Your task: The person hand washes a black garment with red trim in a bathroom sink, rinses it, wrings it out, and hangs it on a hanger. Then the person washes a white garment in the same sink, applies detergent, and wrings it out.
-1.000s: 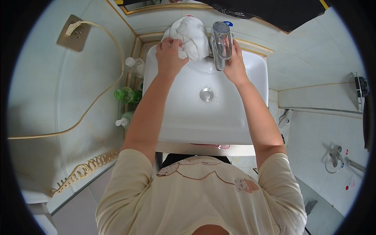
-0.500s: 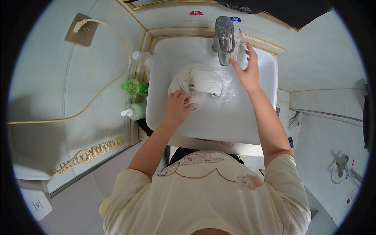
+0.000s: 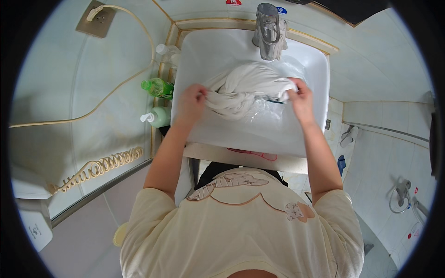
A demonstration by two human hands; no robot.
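A bunched wet white garment [image 3: 245,85] is stretched across the white washbasin [image 3: 190,60], with a dark green bit showing along its lower right edge. At its left end, my left hand [image 3: 193,103] pinches the fabric, slightly smeared by motion. My right hand [image 3: 301,99] grips the opposite end near the basin's right side, fingers closed on the cloth. Clear water glints in the basin under the garment. Beyond it stands the chrome faucet [image 3: 268,34], with a pale crumpled cloth [image 3: 281,34] behind it.
Left of the basin stand a clear bottle [image 3: 169,53], a green bottle [image 3: 158,87] and a pale green pump bottle [image 3: 159,116]. A pink looped item [image 3: 259,154] lies at the front edge. On the left wall are a socket [image 3: 96,19] and a coiled cord [image 3: 106,167].
My right hand has come down from beside the faucet and taken hold of the garment. My left hand has moved left, and the garment is now spread wider. The view has shifted slightly.
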